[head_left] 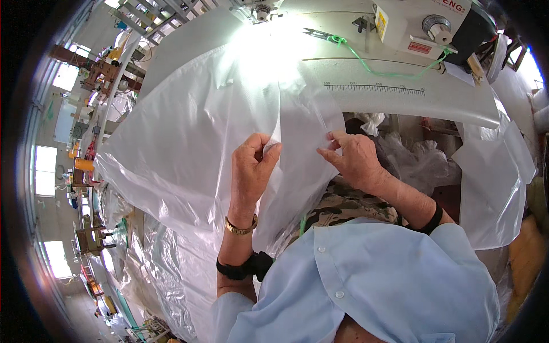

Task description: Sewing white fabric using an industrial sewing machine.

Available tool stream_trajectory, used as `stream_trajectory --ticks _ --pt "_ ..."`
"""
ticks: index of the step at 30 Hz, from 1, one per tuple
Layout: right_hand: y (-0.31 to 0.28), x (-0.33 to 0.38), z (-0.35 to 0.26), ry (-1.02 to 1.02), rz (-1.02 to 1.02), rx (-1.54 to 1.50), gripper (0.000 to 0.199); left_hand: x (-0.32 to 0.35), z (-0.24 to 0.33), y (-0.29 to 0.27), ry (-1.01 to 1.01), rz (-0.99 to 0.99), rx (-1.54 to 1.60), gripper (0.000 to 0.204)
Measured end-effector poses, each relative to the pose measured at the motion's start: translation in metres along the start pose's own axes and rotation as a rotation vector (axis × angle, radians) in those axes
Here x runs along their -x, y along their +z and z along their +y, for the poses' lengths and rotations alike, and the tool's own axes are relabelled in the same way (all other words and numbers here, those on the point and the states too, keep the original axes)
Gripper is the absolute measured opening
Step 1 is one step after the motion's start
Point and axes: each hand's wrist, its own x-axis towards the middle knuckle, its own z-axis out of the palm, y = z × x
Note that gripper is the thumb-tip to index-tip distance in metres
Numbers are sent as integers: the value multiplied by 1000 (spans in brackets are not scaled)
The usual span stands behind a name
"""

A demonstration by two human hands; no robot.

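Translucent sheet (166, 143): spread left of the sewing machine (400, 26), on its near side.
Left hand (250, 166): held near-left of the machine; a fold of sheet is pinched between thumb and forefinger.
Snips (316, 33): laid left of the machine, tied with green cord (337, 40).
Right hand (359, 159): held on the machine's near side, fingers bent at the sheet's edge; whether it is grasped cannot be told.

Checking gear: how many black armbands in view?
2: one black armband on the left forearm, another black armband on the right forearm. Any under the sleeves would be hidden.
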Motion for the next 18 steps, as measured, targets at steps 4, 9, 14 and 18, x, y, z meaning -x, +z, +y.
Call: stream_trajectory --ticks 4,9,14,18 --pt "2 -2 -5 14 -127 251 18 2 -5 -1 -71 24 157 12" --pt "-21 -6 -45 -147 -102 110 16 3 -5 -9 -67 30 173 12" --pt "-22 -27 -77 -312 -165 -43 14 0 -10 -11 -77 -11 215 13" --pt "-5 -40 -87 -513 -148 -67 15 3 -25 -9 -112 -23 416 13"
